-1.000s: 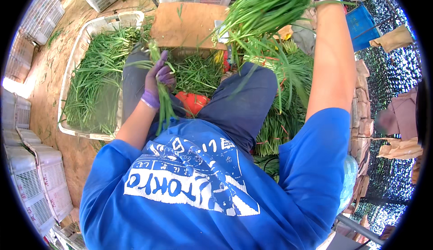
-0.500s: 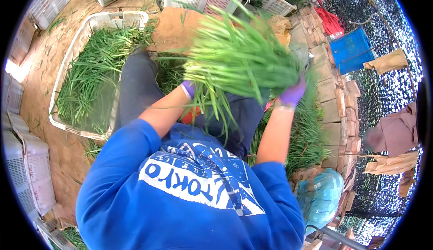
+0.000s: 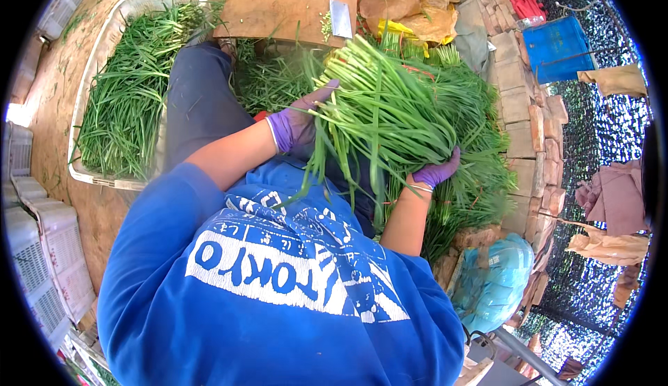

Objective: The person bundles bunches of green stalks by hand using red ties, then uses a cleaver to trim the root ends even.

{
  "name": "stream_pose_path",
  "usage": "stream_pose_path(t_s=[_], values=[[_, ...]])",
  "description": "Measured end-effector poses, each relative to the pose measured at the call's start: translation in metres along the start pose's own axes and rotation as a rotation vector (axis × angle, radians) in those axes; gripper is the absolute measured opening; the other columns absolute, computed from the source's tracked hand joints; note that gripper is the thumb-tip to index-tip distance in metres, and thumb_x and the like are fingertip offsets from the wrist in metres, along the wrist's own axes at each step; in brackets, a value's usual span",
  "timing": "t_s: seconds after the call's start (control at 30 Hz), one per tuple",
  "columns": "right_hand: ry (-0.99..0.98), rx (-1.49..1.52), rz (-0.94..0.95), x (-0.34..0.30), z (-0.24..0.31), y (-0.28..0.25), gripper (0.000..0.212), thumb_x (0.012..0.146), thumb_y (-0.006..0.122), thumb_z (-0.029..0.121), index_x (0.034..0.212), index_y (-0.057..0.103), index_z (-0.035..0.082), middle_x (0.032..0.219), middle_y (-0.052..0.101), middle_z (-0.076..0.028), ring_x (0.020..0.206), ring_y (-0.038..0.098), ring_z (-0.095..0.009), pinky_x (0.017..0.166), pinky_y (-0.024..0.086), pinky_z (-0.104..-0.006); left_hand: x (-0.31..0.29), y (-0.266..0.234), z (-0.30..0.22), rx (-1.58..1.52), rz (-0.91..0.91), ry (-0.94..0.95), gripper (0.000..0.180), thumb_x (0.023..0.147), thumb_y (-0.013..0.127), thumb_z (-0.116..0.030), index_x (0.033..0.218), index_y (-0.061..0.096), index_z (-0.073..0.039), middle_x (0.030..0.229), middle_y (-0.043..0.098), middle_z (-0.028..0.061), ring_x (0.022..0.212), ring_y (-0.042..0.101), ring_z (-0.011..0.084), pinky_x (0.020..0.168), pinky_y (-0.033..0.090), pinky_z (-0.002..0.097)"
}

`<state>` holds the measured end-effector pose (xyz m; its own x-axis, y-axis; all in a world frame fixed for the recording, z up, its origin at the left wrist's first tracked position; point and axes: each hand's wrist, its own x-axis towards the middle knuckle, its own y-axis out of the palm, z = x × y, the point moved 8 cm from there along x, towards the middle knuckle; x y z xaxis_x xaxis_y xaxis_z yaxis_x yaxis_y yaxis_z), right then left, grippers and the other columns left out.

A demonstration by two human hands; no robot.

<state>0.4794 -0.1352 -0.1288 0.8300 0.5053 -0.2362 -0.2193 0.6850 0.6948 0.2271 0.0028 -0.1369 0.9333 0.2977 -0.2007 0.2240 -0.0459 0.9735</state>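
A large bunch of garlic chives (image 3: 386, 104) lies slantwise between my hands, above my lap. My left hand (image 3: 298, 120), in a purple glove, is closed round the bunch near its pale stem ends. My right hand (image 3: 437, 170), gloved in purple too, cups the leafy end from below, with its fingers partly covered by leaves. Stray blades hang down from the bunch toward my shirt. Just beyond it, a cleaver (image 3: 340, 19) rests on a wooden board (image 3: 278, 3), with small cut bits beside the blade.
A white crate (image 3: 78, 132) full of chives stands at my left. More chives (image 3: 476, 170) are piled at my right, some tied in bundles. Beyond these are brown wrapping (image 3: 410, 6), a brick edging (image 3: 518, 135) and a blue container (image 3: 557, 48). A blue plastic bag (image 3: 495, 281) sits at lower right.
The bunch was blurred and higher, and has come down nearer my lap. My right hand has dropped lower. The view has shifted, so the cleaver on the board now shows.
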Motion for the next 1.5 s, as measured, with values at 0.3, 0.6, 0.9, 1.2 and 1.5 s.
stream_pose_path(t_s=[0.3,0.6,0.9,1.2,1.5], values=[[0.138,0.075,0.032,0.032,-0.039,-0.053,0.052,0.086,0.054,0.040,0.124,0.060,0.005,0.126,0.061,-0.018,0.114,0.057,-0.037,0.098,0.046,-0.0533,-0.079,-0.035,0.003,0.444,-0.098,-0.252,0.046,0.092,0.065,-0.015,0.132,0.047,0.000,0.082,0.061,0.0068,0.044,0.049,0.0097,0.037,0.036,0.0201],[0.171,-0.034,-0.016,0.012,-0.025,-0.048,0.055,0.088,0.050,0.040,0.130,0.057,0.005,0.131,0.058,-0.019,0.117,0.056,-0.039,0.101,0.044,-0.0549,-0.205,0.017,-0.188,0.116,0.461,0.662,0.022,0.104,0.044,-0.024,0.090,0.050,-0.008,0.070,0.049,-0.0023,0.048,0.049,0.0059,0.049,0.038,0.0240],[0.195,-0.041,0.203,0.007,-0.033,0.000,0.049,0.093,0.048,0.041,0.125,0.061,0.006,0.122,0.065,-0.016,0.109,0.062,-0.035,0.095,0.049,-0.0520,-0.193,-0.017,-0.202,0.189,0.337,0.723,0.030,0.097,0.059,-0.022,0.120,0.054,-0.003,0.092,0.052,0.0016,0.062,0.049,0.0050,0.055,0.041,0.0250],[0.244,0.084,0.237,0.003,-0.056,0.023,0.041,0.090,0.053,0.035,0.114,0.065,0.004,0.112,0.068,-0.016,0.104,0.064,-0.034,0.094,0.050,-0.0500,-0.033,-0.033,-0.069,0.091,0.095,0.237,0.094,0.081,0.054,-0.077,0.142,0.046,-0.007,0.140,0.053,0.0156,0.122,0.055,0.0312,0.106,0.043,0.0464],[0.154,0.019,0.164,-0.006,-0.035,0.006,0.056,0.089,0.054,0.044,0.124,0.059,0.001,0.124,0.062,-0.020,0.110,0.060,-0.036,0.098,0.047,-0.0517,-0.048,-0.029,-0.026,0.746,0.091,0.041,0.053,0.081,0.073,-0.008,0.131,0.058,-0.005,0.125,0.064,0.0064,0.113,0.059,0.0181,0.101,0.044,0.0327]])
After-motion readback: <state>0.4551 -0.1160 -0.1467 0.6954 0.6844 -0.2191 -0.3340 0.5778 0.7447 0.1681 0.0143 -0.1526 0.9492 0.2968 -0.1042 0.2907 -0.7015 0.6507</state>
